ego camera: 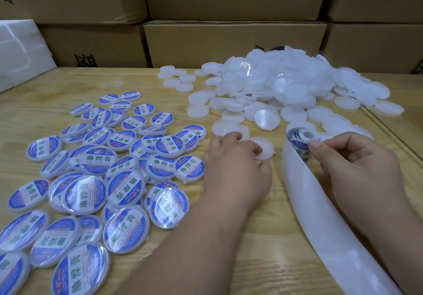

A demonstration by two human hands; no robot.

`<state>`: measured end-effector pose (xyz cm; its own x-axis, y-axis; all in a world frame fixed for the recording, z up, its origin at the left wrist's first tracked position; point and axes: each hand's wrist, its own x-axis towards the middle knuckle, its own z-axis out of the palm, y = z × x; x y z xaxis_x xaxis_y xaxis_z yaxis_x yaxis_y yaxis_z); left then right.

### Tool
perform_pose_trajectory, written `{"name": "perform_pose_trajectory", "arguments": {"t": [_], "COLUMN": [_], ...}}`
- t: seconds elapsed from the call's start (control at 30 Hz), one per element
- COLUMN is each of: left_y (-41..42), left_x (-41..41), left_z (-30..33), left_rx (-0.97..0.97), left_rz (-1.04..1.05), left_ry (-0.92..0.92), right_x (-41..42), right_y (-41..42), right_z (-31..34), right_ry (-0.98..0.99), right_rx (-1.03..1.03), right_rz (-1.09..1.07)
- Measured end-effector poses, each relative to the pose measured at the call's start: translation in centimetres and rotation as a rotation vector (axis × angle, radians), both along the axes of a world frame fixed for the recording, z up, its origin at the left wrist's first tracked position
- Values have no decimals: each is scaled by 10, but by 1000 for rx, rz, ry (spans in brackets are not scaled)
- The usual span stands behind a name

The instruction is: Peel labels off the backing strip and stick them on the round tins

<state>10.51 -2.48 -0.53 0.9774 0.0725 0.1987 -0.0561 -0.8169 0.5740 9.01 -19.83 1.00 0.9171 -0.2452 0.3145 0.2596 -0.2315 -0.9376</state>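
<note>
My left hand [235, 164] lies over a plain white round tin [265, 149] on the wooden table, its fingertips curled onto the tin's near edge. My right hand [350, 159] pinches the small label roll [299, 142] between thumb and fingers, at a blue label on the roll's outside. The empty white backing strip [320, 221] trails from the roll toward me. A heap of unlabelled white tins [286, 84] lies at the back right. Several tins with blue labels [109, 171] are spread on the left.
Stacked cardboard boxes [233, 42] wall off the back of the table [263, 260]. A white foam block [20, 49] sits at the far left. A seam in the tabletop [393, 132] runs diagonally on the right.
</note>
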Motion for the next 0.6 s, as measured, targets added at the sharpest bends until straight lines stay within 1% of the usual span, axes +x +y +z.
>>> {"name": "perform_pose_trajectory", "arguments": {"t": [0.2,0.27,0.33,0.4,0.43,0.53,0.6], "left_y": [-3,-4,-4,-4,-4,-4,-3], "left_x": [2,3,3,0,-1,-5,-6], "left_z": [-2,-1,1,5,7,11,12], "left_rx": [1,-47,-210,-434,-518,-707,-830], "left_rz": [0,-17,-54,-88,-101,-118,-142], "left_ry": [-26,-86,-204,-282,-289,-243,-208], "right_x": [1,2,2,1,1,1,2], "right_y": [0,0,1,1,1,1,3], "right_z": [0,-1,-2,-2,-2,-3,-3], "right_ry": [28,78,122,135,139,130,140], "right_rx": [29,26,15,14,-8,-180,-215], "right_rz": [47,78,94,106,116,140,152]}}
